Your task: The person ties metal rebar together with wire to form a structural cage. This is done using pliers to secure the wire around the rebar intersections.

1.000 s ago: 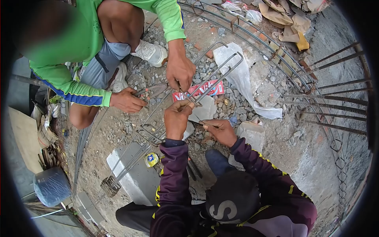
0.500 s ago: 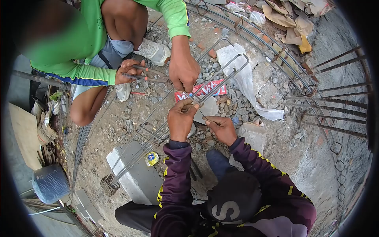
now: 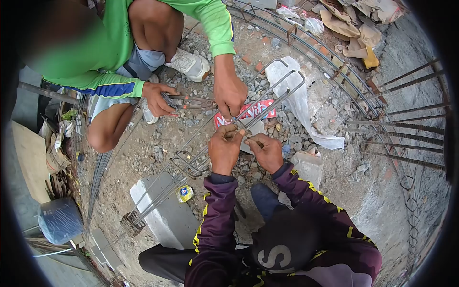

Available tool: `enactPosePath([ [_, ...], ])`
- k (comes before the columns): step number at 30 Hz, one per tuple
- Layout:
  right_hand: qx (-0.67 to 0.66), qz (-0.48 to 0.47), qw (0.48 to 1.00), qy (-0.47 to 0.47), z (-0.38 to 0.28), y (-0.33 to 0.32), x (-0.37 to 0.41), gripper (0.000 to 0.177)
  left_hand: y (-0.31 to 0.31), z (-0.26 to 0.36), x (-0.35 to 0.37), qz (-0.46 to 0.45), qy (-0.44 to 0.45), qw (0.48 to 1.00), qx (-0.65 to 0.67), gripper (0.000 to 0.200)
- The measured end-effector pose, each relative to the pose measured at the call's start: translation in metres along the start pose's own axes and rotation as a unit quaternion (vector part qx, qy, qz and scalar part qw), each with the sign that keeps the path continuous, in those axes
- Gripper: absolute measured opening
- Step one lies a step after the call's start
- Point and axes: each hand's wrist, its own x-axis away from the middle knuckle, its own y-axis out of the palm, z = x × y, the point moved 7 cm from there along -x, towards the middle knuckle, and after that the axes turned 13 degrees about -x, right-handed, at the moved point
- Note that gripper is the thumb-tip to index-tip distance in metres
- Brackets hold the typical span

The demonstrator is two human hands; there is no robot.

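Noting at the steel frame, lying slantwise across the gravel, lower end over a concrete block: our left hand has its fingers closed on the rods at a crossing; our right hand, just beside, pinches its fingertips on what looks like thin wire. A co-worker's hand sits close above, the other by a plier-like tool. We judge the rods could shift if either grip slackens, the wire slip, or crowded fingers get nipped or pricked.
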Motion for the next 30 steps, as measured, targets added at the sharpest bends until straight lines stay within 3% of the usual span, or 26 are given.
enactPosePath([
  [5,-0.055,0.048,0.997,0.012,0.008,0.003,0.002,0.011,0.001,0.008,0.005,0.009,0.016,1.000,-0.013,0.024],
  [15,-0.062,0.027,0.998,-0.009,0.006,0.014,0.003,0.014,-0.008,0.014,0.013,0.064,0.038,0.997,-0.018,0.016],
  [17,-0.003,0.016,0.998,-0.055,-0.009,0.011,0.005,0.030,-0.006,0.016,0.014,0.061,0.051,0.997,-0.007,0.015],
  [25,0.078,-0.008,0.996,-0.047,-0.032,0.014,0.005,0.037,-0.006,0.016,0.015,0.037,0.021,0.999,-0.004,0.012],
  [30,0.171,-0.037,0.980,-0.097,-0.053,0.015,0.001,0.035,0.001,0.010,0.014,0.047,0.065,0.997,0.024,0.011],
])
